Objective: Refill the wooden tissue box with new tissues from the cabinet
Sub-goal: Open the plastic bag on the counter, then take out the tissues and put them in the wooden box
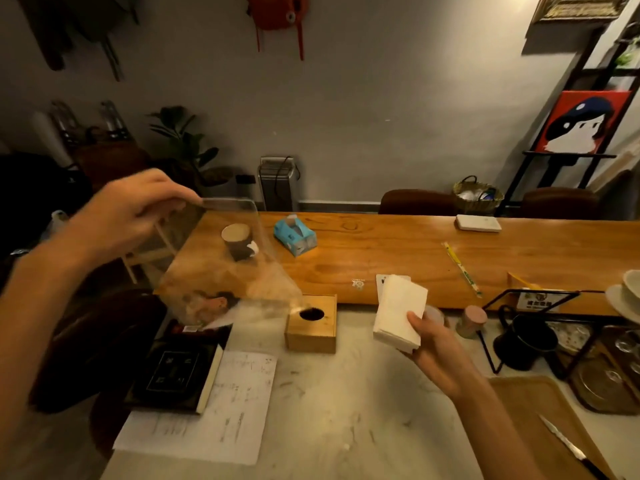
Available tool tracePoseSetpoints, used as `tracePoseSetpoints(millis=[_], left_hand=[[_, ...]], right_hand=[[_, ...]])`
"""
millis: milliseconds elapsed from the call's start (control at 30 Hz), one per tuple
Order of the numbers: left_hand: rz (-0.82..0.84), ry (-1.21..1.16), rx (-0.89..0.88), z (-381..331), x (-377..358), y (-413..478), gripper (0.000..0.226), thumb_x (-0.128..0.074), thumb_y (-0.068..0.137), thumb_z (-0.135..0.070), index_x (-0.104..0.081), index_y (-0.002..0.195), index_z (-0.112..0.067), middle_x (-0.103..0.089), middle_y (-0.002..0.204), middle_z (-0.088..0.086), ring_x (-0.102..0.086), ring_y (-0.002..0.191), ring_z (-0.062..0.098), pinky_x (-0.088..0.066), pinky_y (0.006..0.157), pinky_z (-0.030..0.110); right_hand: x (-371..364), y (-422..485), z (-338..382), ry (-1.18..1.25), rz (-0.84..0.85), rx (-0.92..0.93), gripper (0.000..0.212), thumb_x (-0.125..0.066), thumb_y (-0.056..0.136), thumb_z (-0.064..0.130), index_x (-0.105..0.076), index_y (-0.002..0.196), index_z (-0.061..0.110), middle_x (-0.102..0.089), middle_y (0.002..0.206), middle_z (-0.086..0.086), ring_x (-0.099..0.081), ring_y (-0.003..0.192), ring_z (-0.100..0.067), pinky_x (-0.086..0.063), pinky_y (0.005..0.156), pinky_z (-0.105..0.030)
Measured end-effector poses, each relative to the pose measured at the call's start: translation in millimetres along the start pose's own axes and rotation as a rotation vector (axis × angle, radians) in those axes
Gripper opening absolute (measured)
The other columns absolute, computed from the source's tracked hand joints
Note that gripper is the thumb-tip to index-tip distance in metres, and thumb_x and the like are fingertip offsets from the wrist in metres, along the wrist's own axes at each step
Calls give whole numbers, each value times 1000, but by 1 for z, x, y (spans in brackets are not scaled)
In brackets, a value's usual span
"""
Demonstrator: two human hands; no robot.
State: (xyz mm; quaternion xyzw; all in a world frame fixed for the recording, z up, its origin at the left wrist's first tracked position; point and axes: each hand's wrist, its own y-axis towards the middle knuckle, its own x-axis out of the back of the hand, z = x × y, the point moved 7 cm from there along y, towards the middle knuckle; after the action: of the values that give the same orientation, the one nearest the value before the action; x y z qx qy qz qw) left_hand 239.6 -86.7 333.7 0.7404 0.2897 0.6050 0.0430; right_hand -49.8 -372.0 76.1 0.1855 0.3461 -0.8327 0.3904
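The wooden tissue box [311, 332] stands on the white marble counter [346, 410], its dark oval slot facing up. My right hand [433, 344] grips a stack of white tissues [400, 311] to the right of the box, lifted off the counter. My left hand [135, 209] pinches the top corner of a clear, empty plastic wrapper [221, 261] that hangs in the air to the left of and above the box.
A dark book [176, 375] lies on a handwritten sheet [221, 420] at the left. The raised wooden bar top [415, 258] carries a paper cup [239, 242], a blue tissue pack [295, 236] and wrapped chopsticks [462, 268]. A black kettle [526, 342], a wooden tray [540, 420] and a knife [571, 448] sit at right.
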Motion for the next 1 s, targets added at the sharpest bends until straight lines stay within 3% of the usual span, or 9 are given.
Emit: tracePoseSetpoints(millis=[133, 267, 467, 600, 733, 833, 900, 933, 1000], left_hand=[[-5, 57, -27, -2, -1, -52, 37, -56, 88, -4, -67, 116, -25, -48, 111, -15, -55, 99, 10, -46, 81, 23], [128, 111, 85, 7, -65, -119, 45, -64, 80, 12, -71, 111, -19, -49, 114, -6, -58, 98, 20, -53, 77, 35], [317, 164, 318, 30, -166, -209, 56, -73, 65, 22, -74, 107, -15, -62, 111, 14, -62, 94, 34, -56, 76, 44], [431, 150, 451, 45, -213, -258, 55, -68, 75, 10, -69, 120, -22, -57, 115, 3, -57, 96, 18, -50, 81, 27], [618, 119, 612, 59, -240, -286, 61, -51, 90, -3, -46, 141, -36, -44, 114, -8, -47, 89, 5, -39, 68, 16], [898, 52, 701, 71, -264, -299, 72, -41, 92, -5, -22, 150, -43, -30, 141, -4, -43, 120, 12, -43, 95, 22], [1069, 22, 751, 75, -274, -293, 67, -40, 93, -10, -21, 150, -41, -18, 151, 1, -27, 140, 21, -31, 112, 33], [1062, 36, 735, 75, -276, -282, 59, -40, 94, -12, -30, 144, -42, -22, 146, 0, -28, 139, 22, -33, 111, 34], [848, 101, 597, 69, -274, -247, 40, -45, 92, -12, -47, 122, -39, -36, 121, -7, -43, 121, 15, -46, 93, 28]], right_hand=[[36, 19, -53, -62, -110, -112, 43, -50, 98, 11, -43, 140, 19, -61, 129, -14, -60, 115, -33, -52, 88, -43], [61, 39, -93, -203, -168, -175, 46, -47, 100, 9, -38, 145, 15, -60, 130, -15, -60, 114, -35, -54, 85, -44], [91, 57, -128, -480, -297, -249, 48, -50, 100, 7, -36, 146, 4, -53, 139, -20, -57, 110, -32, -47, 97, -46], [99, 54, -141, -700, -341, -242, 54, -52, 100, 16, -32, 148, 6, -48, 144, -18, -53, 122, -35, -42, 106, -45], [101, 53, -140, -1018, -460, -161, 61, -53, 100, 28, -27, 151, 8, -34, 151, -22, -40, 134, -39, -33, 110, -43], [101, 48, -142, -1166, -564, -149, 60, -51, 99, 35, -29, 151, 12, -32, 148, -23, -38, 133, -41, -31, 112, -44], [97, 43, -140, -1319, -625, -169, 61, -47, 99, 40, -27, 151, 16, -36, 147, -21, -37, 132, -40, -31, 110, -43], [95, 42, -137, -1369, -651, -169, 61, -46, 99, 40, -25, 152, 18, -36, 148, -20, -36, 133, -39, -30, 110, -43], [85, 40, -132, -1418, -678, -104, 63, -48, 98, 38, -21, 153, 20, -33, 150, -18, -33, 135, -37, -31, 110, -44]])
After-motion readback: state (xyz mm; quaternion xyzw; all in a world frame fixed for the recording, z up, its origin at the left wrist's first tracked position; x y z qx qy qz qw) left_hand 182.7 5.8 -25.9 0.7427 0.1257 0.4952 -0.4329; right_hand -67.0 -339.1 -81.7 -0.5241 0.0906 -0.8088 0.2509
